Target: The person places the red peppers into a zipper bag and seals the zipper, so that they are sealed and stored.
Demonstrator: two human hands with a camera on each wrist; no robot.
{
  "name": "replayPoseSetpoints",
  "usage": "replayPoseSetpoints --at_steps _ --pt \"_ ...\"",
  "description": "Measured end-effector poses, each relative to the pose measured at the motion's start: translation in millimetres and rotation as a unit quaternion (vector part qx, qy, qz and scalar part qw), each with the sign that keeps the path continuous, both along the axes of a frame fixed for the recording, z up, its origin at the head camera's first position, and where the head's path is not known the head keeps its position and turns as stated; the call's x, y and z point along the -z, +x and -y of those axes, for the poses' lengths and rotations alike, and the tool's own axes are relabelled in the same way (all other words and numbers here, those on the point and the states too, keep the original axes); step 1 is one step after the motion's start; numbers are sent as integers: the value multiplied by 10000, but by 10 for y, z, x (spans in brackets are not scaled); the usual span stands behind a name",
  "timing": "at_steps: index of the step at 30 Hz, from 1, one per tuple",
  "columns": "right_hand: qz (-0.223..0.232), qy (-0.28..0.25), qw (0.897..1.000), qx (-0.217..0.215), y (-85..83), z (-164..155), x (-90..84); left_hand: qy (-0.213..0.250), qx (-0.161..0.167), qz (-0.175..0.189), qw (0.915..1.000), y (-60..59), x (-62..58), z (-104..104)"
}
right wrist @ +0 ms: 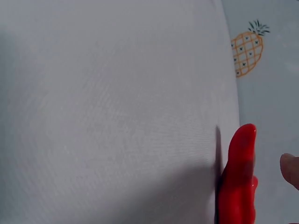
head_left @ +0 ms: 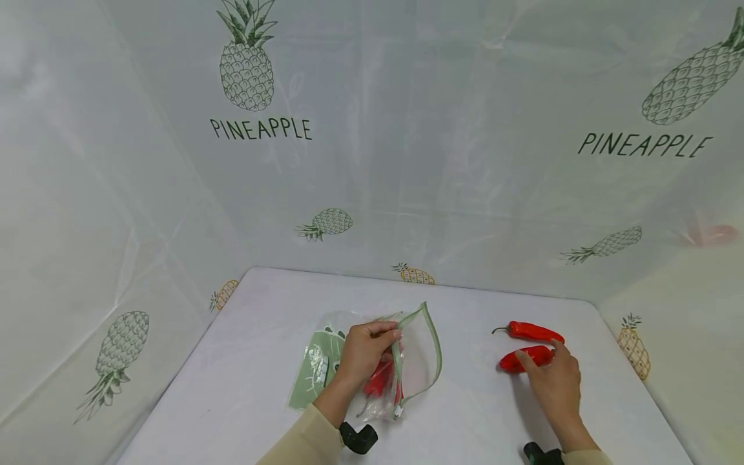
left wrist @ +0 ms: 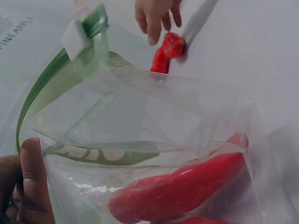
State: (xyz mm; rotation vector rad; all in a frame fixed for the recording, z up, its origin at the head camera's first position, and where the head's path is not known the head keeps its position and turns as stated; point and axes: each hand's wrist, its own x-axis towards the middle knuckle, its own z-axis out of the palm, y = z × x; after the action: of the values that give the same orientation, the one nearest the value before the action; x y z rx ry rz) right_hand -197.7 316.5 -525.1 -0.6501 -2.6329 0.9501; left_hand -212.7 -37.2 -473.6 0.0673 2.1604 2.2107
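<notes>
My left hand (head_left: 361, 355) pinches the green rim of a clear zip bag (head_left: 437, 352), whose mouth gapes toward the right. Red chili peppers (head_left: 379, 380) lie inside it; the left wrist view shows one pepper (left wrist: 182, 191) through the plastic and part of another below. On the right, my right hand (head_left: 556, 384) hovers over a loose red pepper (head_left: 514, 363), thumb and fingers spread. The right wrist view shows the thumb (right wrist: 290, 170) apart from the pepper (right wrist: 240, 186). Another red pepper (head_left: 529, 331), with a green stem, lies just behind.
A green printed panel (head_left: 314, 368) of the bag lies flat left of my left hand. A white slider (left wrist: 75, 39) sits on the bag's zip. The white table (head_left: 453, 426) is bordered by a pineapple-printed sheet (head_left: 407, 161) behind and at both sides.
</notes>
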Motion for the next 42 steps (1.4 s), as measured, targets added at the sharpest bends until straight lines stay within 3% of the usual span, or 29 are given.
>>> replayPoseSetpoints --at_steps 13,22,34,42 --pt "32 0 9994 -349 -73 -25 82 -55 -28 -105 9999 9 -12 -14" --pt "374 -641 9920 -1022 -91 -92 44 88 30 -62 9999 -3 -19 -10" --pt "561 -736 9940 -581 -204 -207 97 -129 -56 -39 9999 22 -5 -10" --pt "824 -847 9905 -699 -267 -190 79 -163 -36 -15 9999 34 5 -5"
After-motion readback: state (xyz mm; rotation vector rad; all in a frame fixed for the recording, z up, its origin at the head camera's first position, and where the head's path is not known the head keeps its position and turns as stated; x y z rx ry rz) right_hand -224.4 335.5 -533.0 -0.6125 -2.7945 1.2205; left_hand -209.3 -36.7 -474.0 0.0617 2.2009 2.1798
